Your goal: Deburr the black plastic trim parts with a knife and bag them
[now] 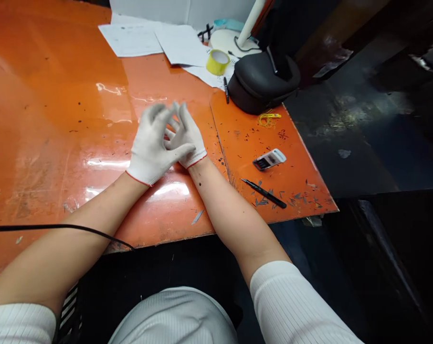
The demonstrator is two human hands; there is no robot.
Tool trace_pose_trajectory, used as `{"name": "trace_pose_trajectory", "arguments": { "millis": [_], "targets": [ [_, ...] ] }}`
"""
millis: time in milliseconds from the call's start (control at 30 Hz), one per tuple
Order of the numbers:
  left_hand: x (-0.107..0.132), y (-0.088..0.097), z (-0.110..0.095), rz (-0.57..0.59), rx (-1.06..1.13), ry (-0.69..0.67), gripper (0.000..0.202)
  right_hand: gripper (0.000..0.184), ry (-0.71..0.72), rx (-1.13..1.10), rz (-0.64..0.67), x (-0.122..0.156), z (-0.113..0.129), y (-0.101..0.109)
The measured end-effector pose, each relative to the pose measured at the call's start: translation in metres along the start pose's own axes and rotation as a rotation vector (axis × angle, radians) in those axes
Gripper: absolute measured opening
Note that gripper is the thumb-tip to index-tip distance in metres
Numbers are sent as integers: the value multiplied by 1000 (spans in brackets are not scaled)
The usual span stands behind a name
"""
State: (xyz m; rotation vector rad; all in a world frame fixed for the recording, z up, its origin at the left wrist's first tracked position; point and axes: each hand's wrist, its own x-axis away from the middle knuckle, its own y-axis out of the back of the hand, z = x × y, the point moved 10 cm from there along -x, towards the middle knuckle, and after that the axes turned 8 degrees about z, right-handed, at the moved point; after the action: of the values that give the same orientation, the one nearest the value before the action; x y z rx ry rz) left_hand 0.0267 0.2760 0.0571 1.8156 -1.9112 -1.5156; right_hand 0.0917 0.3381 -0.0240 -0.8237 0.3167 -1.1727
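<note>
Cable: black cable (69, 226) crosses in front of left forearm, well left of black case (262, 83), near side.
Pen: slim black pen (264, 194) flat on orange worktop (40, 119), near side of case, grey scraps (297, 197) around it.
Device: small white-and-black device (269, 159), between pen and case.
Hands: both in white gloves (142, 157), left of case, near side. Left hand (152, 143) overlaps right hand (188, 131); both unclenched, fingers blurred, can't tell exact contact.
Cord: yellow cord (268, 118), just near side of case.
Tape: yellow roll (217, 62), just left of case.
Papers: white sheets (182, 44), farther left of case.
</note>
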Motion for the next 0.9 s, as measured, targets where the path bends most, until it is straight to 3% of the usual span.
{"name": "trace_pose_trajectory", "arguments": {
  "millis": [100,167,233,367,567,900],
  "targets": [
    [9,-13,-44,134,32,-253,18,50,-24,-193,-116,-10,1,31],
    [20,-32,-70,299,97,-390,12,54,-29,-288,-102,-13,2,38],
    [26,-42,-80,365,113,-402,8,52,-42,-348,-71,-14,2,38],
    [21,-46,-70,370,93,-265,16,48,-72,-400,-53,-13,-2,33],
    [23,-42,-75,312,65,-387,16,47,-75,-396,-32,-15,-1,29],
    [23,-46,-74,383,-36,-390,24,53,-64,-297,-15,-17,4,25]
  ]
}}
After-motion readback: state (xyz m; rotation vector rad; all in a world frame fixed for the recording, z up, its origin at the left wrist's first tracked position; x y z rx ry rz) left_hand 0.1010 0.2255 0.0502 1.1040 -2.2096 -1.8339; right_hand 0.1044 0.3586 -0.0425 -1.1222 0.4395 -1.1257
